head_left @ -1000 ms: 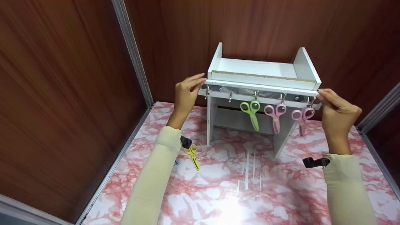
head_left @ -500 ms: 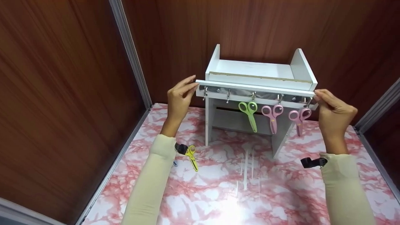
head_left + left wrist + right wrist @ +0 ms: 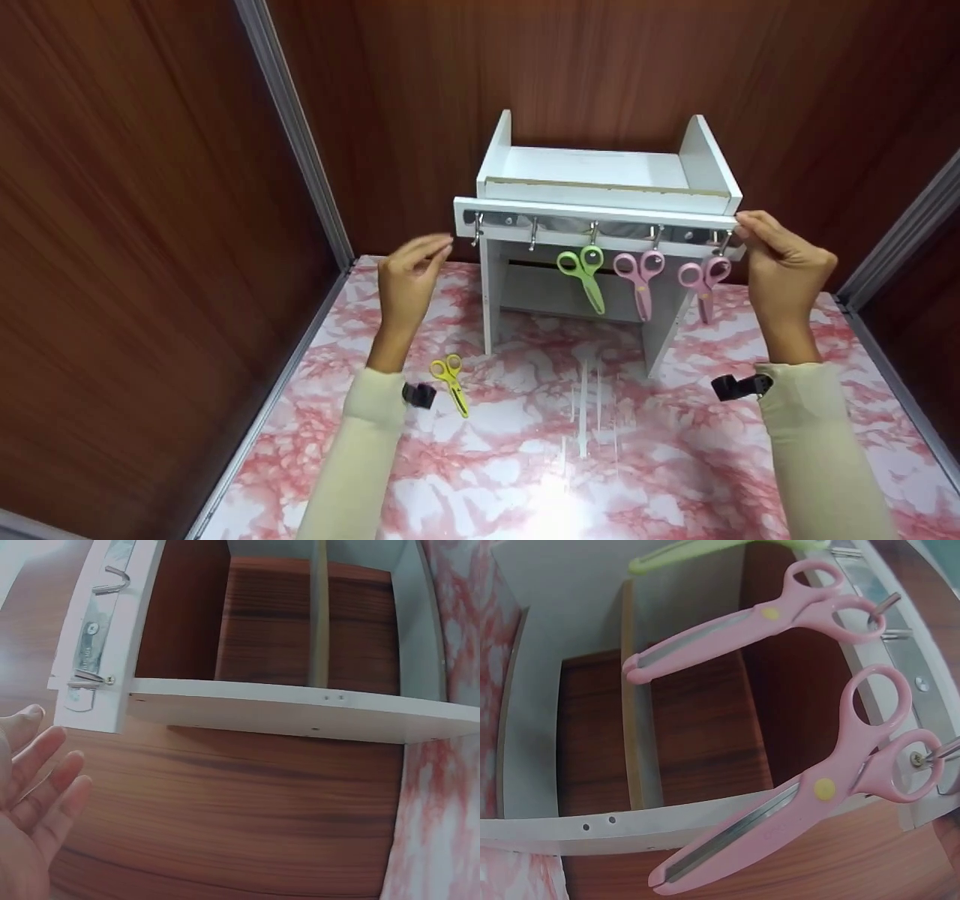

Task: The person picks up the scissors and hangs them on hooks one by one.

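Observation:
A white rail with metal hooks (image 3: 637,232) runs across the front of a small white shelf (image 3: 600,169). Green scissors (image 3: 581,274), pink scissors (image 3: 642,277) and a second pink pair (image 3: 705,281) hang from its middle and right hooks; the two hooks at the left carry nothing. My right hand (image 3: 787,274) pinches the rail's right end between thumb and fingers; it is out of sight in the right wrist view. My left hand (image 3: 411,277) is off to the left of the rail, apart from it, with loosely extended fingers (image 3: 45,772) and nothing held.
Yellow scissors (image 3: 452,386) lie on the red-and-white marbled table (image 3: 480,472), near the left sleeve. Pale streaks (image 3: 583,412) mark the tabletop in front of the shelf. Brown wood-grain panels (image 3: 600,67) stand behind and at the sides.
My left hand has let go of the rail's left end and moved left and down. That end now sticks out further left past the shelf's side. The right hand keeps its hold.

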`<move>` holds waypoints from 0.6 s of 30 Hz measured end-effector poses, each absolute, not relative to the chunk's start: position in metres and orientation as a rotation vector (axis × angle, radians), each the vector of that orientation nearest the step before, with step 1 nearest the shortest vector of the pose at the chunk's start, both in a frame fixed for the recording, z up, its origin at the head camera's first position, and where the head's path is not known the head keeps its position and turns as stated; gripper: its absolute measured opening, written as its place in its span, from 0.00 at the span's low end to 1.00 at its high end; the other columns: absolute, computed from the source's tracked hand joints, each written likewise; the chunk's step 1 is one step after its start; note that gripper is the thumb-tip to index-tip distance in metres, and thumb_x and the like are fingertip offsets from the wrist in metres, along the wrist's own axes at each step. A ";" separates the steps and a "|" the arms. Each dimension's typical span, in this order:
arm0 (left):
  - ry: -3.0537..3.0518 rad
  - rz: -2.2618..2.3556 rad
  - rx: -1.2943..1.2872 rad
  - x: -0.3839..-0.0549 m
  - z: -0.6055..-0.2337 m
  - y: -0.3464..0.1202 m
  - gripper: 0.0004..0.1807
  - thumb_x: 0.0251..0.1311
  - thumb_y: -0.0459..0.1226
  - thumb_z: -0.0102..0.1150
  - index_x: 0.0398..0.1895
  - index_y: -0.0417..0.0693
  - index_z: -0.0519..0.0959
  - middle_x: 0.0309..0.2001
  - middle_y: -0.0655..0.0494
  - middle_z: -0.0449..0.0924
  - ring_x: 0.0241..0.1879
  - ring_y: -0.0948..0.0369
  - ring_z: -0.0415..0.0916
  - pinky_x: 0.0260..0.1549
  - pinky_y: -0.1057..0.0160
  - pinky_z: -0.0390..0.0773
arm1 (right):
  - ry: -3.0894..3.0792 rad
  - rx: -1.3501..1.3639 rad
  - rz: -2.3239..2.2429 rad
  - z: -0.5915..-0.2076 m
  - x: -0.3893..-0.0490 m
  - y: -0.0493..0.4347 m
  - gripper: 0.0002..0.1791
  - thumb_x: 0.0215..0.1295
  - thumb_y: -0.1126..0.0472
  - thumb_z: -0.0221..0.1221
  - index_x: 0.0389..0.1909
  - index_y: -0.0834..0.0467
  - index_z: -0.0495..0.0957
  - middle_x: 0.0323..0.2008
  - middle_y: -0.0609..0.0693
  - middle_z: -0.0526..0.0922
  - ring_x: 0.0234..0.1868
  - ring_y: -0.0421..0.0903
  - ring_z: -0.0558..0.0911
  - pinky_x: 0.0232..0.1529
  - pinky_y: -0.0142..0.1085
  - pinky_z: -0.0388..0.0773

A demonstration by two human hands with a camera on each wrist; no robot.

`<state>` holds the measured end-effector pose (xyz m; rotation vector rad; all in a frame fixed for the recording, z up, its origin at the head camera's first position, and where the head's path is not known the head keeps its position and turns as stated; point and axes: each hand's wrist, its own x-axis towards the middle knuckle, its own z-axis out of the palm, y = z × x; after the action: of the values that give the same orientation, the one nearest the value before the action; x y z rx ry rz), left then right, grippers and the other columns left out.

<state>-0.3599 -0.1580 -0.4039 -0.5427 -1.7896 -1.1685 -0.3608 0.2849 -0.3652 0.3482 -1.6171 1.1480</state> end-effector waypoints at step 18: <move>-2.098 -1.254 -0.357 -0.321 -0.477 -0.162 0.07 0.63 0.36 0.70 0.42 0.48 0.91 0.35 0.54 0.90 0.29 0.60 0.86 0.29 0.60 0.86 | -1.601 0.321 1.171 -0.361 -0.354 0.275 0.08 0.59 0.74 0.69 0.37 0.60 0.90 0.38 0.64 0.88 0.41 0.41 0.88 0.48 0.28 0.84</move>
<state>-0.3210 -0.1615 -0.4771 -0.3566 -2.0976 -1.2543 -0.3537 0.2753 -0.3608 0.3208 -1.6008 1.1708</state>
